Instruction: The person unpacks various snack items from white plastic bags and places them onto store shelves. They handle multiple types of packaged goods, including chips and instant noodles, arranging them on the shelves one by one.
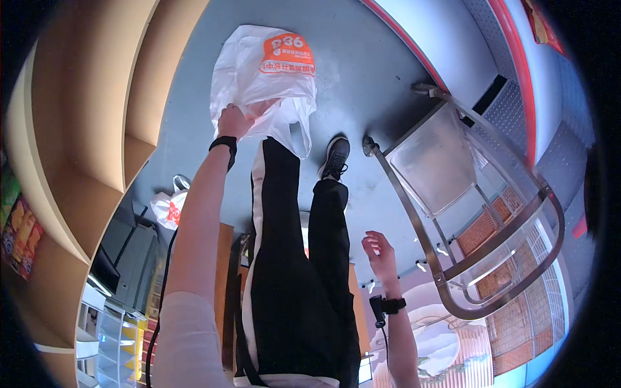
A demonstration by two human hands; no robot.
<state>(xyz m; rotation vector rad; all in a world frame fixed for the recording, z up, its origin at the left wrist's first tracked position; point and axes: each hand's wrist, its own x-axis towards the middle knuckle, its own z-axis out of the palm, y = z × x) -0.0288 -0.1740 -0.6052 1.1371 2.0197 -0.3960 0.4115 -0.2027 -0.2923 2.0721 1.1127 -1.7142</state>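
A white plastic carrier bag with an orange printed patch hangs in front of my left shin and hides my left foot. My left hand grips the bag at its near left edge, beside a loop handle. The bag looks fairly flat and crumpled; its inside cannot be seen. My right hand is off to the right, loosely curled and holding nothing, nearest to a metal-framed chair or cart. Black bands circle both wrists.
Tan shelving curves along my left, with colourful packages at its outer side. A second white bag with red print rests on the grey floor behind my left arm. Red-edged perforated shelving stands on the right.
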